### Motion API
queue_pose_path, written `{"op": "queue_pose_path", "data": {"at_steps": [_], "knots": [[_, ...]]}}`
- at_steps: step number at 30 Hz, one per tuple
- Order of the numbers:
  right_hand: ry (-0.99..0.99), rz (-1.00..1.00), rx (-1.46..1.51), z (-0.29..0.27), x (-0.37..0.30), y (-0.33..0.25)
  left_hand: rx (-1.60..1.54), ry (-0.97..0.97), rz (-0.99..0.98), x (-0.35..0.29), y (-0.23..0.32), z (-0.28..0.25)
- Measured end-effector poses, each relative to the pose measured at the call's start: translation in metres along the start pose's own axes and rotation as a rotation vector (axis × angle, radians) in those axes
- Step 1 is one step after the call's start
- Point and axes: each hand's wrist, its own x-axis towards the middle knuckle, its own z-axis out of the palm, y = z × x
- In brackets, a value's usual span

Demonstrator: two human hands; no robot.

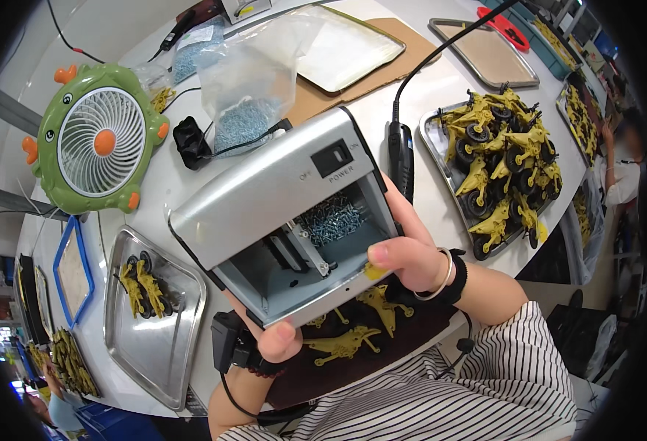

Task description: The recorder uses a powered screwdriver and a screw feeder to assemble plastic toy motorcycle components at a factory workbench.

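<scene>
Left hand (275,341) clasping silver box (265,187) at its near-left corner | right hand (417,266) clasping its right side | box between them, above table (430,213) | blue-grey screws (332,222) heaped inside it | yellow toy-motorbike parts (344,345) on dark mat (298,384) below

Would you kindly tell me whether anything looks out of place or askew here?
Yes: the silver screw box is held askew, slanting across the view between the left hand and right hand, its loose screws heaped at one end. I see no spill or damage.
</scene>
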Motion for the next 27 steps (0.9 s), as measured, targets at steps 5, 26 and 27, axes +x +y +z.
{"op": "queue_pose_path", "data": {"at_steps": [5,26,27], "knots": [[-0.048,-0.108,-0.058,-0.010,0.005,0.012,-0.073,-0.117,0.008,-0.004,0.003,-0.008],[0.166,-0.138,-0.230,-0.013,0.036,0.019,0.138,0.262,0.254,0.034,0.016,0.010],[0.159,-0.022,-0.116,-0.016,0.057,0.022,0.157,0.298,0.255,0.055,0.017,0.016]]}}
